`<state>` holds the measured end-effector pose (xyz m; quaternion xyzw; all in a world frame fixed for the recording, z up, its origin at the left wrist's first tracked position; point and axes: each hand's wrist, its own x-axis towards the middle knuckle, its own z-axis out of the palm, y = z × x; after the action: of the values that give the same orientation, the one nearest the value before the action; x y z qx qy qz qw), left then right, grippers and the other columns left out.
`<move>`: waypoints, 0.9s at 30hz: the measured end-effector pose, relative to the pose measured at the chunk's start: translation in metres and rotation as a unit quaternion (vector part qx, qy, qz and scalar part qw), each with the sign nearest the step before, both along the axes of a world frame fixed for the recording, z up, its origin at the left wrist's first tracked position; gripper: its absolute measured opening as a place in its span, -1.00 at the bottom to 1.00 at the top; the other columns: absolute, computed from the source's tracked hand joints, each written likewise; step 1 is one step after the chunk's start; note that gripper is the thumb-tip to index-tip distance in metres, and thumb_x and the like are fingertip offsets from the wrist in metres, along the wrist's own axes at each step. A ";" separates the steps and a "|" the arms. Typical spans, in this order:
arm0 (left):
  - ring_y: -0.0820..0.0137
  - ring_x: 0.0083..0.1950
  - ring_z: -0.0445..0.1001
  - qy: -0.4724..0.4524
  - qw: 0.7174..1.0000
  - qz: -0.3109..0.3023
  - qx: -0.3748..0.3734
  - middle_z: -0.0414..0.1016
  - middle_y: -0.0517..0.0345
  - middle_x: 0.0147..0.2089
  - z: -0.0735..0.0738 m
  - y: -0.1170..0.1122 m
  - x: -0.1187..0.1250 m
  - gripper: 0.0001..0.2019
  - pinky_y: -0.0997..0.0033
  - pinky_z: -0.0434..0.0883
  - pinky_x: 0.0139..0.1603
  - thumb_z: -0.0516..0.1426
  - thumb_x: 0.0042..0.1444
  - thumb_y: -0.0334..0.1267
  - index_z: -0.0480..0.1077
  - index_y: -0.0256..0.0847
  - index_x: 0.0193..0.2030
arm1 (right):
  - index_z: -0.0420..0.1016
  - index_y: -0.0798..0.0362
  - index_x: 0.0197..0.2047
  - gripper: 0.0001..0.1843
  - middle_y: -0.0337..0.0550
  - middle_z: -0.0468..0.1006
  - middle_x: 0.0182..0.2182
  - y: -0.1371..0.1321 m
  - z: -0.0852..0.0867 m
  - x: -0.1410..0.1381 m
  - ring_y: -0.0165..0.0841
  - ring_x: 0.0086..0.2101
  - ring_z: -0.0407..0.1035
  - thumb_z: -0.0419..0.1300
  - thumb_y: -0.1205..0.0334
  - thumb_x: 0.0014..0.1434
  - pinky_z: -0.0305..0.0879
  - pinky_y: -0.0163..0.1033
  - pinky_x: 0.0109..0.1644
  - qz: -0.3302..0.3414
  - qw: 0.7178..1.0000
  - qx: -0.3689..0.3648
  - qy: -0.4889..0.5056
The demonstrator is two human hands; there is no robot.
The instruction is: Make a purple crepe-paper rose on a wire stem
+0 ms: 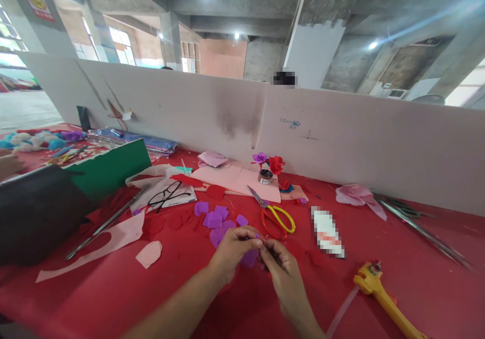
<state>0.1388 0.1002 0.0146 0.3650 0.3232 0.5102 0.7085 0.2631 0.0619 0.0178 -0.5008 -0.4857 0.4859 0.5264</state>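
Observation:
My left hand (233, 253) and my right hand (282, 265) meet over the red table, thumbs and fingertips pinched together. A small purple petal (256, 236) shows as a speck between the fingertips; the rest of it is hidden. Under and beside my left hand lie several loose purple petals (215, 221), flat on the table. Just beyond the hands rests a pair of scissors (278, 218) with one red and one yellow handle, blades pointing away. Behind them a purple flower (259, 158) and a red flower (276, 164) stand in a roll of brown tape (265, 177).
To the right lies a yellow glue gun (382, 293) with a clear stick. Metal rods (424, 233) sit farther back. Black glasses (168, 195), pink offcuts (113, 243) and a green board (113, 167) occupy the left. A white partition (189, 106) borders the table.

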 end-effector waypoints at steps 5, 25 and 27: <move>0.47 -0.42 0.38 -0.021 0.999 0.005 -0.028 0.48 0.16 -0.48 -0.006 0.002 0.001 -0.80 0.45 0.30 -0.31 0.41 -0.33 -0.31 0.49 -0.27 -0.57 | 0.42 0.05 -0.47 -0.67 -0.28 0.31 -0.54 0.000 -0.005 -0.002 -0.42 -0.49 0.15 0.24 -0.05 0.09 0.12 -0.34 -0.41 -0.002 1.000 0.004 -0.005; 0.43 -0.33 0.42 0.053 0.998 0.027 -0.003 0.54 0.12 -0.39 0.003 -0.001 -0.002 -0.84 0.44 0.36 -0.24 0.36 -0.24 -0.29 0.57 -0.25 -0.45 | 0.41 0.03 -0.43 -0.77 -0.29 0.32 -0.54 -0.001 -0.003 -0.003 -0.43 -0.49 0.18 0.19 0.06 0.12 0.15 -0.32 -0.37 -0.004 0.999 0.028 -0.014; 0.41 -0.29 0.45 0.054 0.999 -0.001 -0.001 0.55 0.09 -0.35 0.003 -0.001 -0.002 -0.86 0.42 0.37 -0.21 0.35 -0.22 -0.30 0.57 -0.26 -0.44 | 0.41 0.04 -0.44 -0.77 -0.30 0.31 -0.56 -0.001 -0.003 -0.002 -0.44 -0.50 0.16 0.19 0.06 0.11 0.14 -0.32 -0.38 -0.005 1.000 0.020 -0.004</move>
<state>0.1369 0.0992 0.0180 0.3917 0.3605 0.4890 0.6910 0.2616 0.0613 0.0149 -0.4943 -0.4952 0.4717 0.5366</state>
